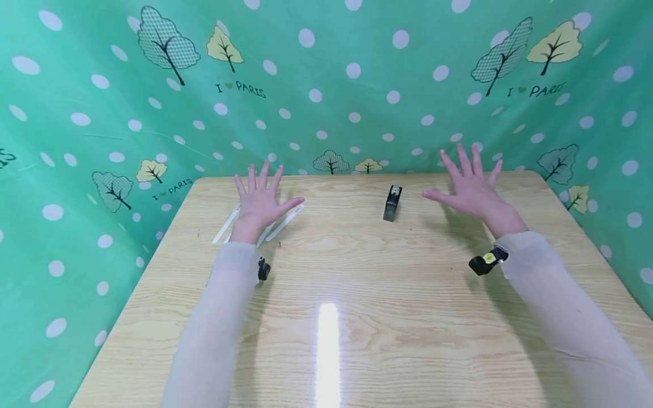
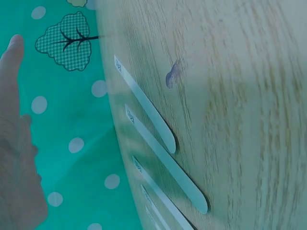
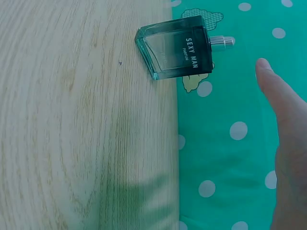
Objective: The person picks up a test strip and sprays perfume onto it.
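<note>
Two hands: both raised above the table with fingers spread and straight, holding nothing.
Left hand: hovers palm down over the white strips; no contact that I can confirm.
Strips: several thin white paper strips with rounded ends lie flat and roughly parallel near the table's far left edge, partly hidden under the left hand in the head view. Laid side by side and apart, apparently so each can be taken singly.
Right hand: hovers open, thumb toward the bottle, near it but apart.
Bottle: dark green glass perfume bottle with a silver spray nozzle stands upright toward the far edge, between the hands and nearer the right one. No cap seen on the nozzle, which would leave it ready to spray.
Table: pale wood-grain top with a bright glare streak near the front.
Surround: green polka-dot cloth printed with trees, hung behind and to both sides.
Sleeves: pale sheer fabric; small black cameras at both wrists.
</note>
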Available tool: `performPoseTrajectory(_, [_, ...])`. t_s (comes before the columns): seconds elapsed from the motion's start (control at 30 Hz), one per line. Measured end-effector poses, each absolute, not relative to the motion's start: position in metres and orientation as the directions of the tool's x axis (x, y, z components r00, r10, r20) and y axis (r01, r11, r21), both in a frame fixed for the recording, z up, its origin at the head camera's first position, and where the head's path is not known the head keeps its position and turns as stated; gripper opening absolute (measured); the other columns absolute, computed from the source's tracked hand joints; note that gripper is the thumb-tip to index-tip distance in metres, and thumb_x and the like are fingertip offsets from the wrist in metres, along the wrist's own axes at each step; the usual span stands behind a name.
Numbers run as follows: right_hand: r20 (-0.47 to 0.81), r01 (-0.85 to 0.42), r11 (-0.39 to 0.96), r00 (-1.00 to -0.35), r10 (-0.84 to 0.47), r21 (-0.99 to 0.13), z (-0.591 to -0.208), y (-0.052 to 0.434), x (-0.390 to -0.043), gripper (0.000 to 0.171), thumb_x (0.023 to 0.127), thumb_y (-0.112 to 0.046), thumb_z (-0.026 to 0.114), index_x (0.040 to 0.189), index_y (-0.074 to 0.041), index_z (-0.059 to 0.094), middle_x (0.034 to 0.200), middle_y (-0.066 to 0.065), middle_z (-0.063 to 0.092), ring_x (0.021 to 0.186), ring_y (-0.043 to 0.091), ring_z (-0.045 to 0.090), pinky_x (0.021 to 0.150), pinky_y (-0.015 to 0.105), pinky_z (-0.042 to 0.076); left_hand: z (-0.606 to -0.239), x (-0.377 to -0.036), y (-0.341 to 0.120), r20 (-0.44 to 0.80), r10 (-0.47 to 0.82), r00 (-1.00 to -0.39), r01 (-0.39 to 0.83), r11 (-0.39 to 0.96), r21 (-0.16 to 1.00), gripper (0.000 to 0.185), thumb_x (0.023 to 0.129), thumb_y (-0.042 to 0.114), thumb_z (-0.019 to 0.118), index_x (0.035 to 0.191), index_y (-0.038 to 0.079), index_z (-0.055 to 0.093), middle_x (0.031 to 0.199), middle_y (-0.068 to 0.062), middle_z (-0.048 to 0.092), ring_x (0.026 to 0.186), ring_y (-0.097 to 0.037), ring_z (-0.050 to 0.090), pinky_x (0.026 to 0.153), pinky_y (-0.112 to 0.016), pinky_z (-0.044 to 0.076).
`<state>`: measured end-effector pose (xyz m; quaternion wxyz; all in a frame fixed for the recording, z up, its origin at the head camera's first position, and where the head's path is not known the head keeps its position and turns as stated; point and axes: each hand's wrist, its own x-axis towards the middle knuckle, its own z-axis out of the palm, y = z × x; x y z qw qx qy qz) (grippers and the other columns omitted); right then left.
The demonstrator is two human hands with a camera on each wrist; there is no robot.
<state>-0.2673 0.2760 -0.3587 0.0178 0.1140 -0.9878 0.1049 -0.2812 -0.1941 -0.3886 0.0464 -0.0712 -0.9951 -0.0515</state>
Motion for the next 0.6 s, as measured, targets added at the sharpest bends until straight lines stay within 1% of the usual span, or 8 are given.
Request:
performPoseTrajectory(0.27, [0.065, -0.233, 0.951, -0.972, -0.225, -0.205, -0.3595, 0.2743, -0.2652, 0.105, 0.088, -0.079, 0.045, 0.161, -0.024, -0.006, 0.164, 0.012, -0.024, 0.148, 0.040, -0.030, 0.100, 0.083, -0.026, -0.3889, -0.2797, -0.1947, 0.087, 0.136, -0.987, 0.146, 0.983, 0.113, 0.103, 0.083, 0.088, 0.036, 0.161, 0.031, 0.000, 0.169, -0.008, -0.007, 0.153, -0.040, -0.018, 0.116, -0.070, -0.021])
performPoseTrajectory(0.5, [0.073, -0.241, 0.948, -0.970, -0.230, -0.210, -0.3610, 0.2723, -0.2646, 0.104, 0.088, -0.079, 0.045, 0.161, -0.023, -0.005, 0.165, 0.014, -0.023, 0.149, 0.042, -0.028, 0.100, 0.083, -0.025, -0.3885, -0.2776, -0.1980, 0.086, 0.135, -0.987, 0.144, 0.984, 0.102, 0.103, 0.083, 0.088, 0.034, 0.161, 0.029, 0.002, 0.169, -0.008, -0.007, 0.154, -0.041, -0.014, 0.118, -0.073, -0.012])
performPoseTrajectory(0.6, [0.075, -0.244, 0.946, -0.970, -0.233, -0.215, -0.3632, 0.2723, -0.2655, 0.104, 0.088, -0.079, 0.044, 0.161, -0.023, -0.005, 0.165, 0.014, -0.023, 0.149, 0.042, -0.028, 0.100, 0.083, -0.025, -0.3878, -0.2764, -0.1992, 0.081, 0.132, -0.988, 0.140, 0.985, 0.101, 0.103, 0.083, 0.088, 0.033, 0.161, 0.029, 0.001, 0.169, -0.008, -0.008, 0.154, -0.042, -0.012, 0.118, -0.072, -0.013])
